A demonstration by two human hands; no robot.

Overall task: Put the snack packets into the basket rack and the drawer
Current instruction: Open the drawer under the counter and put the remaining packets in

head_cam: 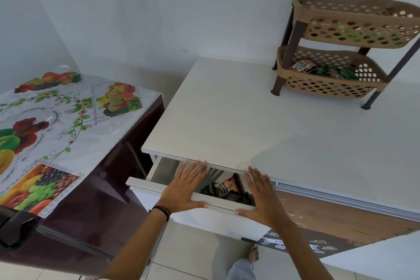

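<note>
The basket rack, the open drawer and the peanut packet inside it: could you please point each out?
basket rack (354,10): head view, upper basket's perforated wall.
drawer (218,206): head view, top edge of its white front.
peanut packet (223,187): head view, its printed face.

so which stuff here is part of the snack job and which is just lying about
Part of the job:
- basket rack, packets in both tiers
- drawer, partly open
- salted peanuts packet in the drawer
- left hand and right hand, flat on the drawer front

Just there:
- fruit-print cover on the dark cabinet
- patterned floor mat
</note>
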